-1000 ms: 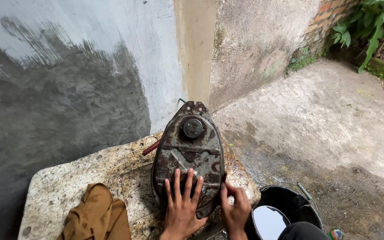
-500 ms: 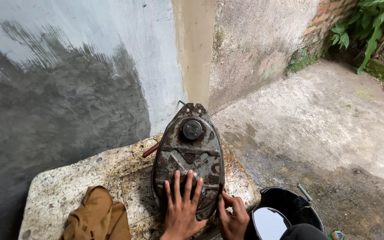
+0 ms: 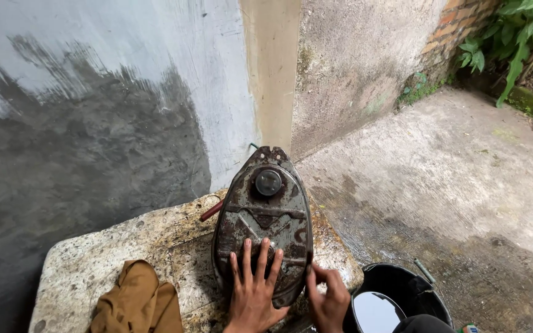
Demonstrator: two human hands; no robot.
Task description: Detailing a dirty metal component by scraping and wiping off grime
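A worn, dark grey metal fuel tank (image 3: 265,216) with a round black cap (image 3: 268,182) lies on a stained stone slab (image 3: 124,246). My left hand (image 3: 253,288) presses flat on the tank's near end, fingers spread. At the tank's near right edge, my right hand (image 3: 327,296) touches the rim with bent fingers. Whether it grips the rim is unclear.
A brown cloth (image 3: 136,303) lies crumpled on the slab at the left. A black bucket (image 3: 402,290) with a pale disc inside stands on the wet concrete floor at the right. A red-handled tool (image 3: 211,211) pokes from under the tank. Grey painted wall behind, plants far right.
My right hand has slid a little down and right along the tank's near edge. My left hand and the tank have stayed put.
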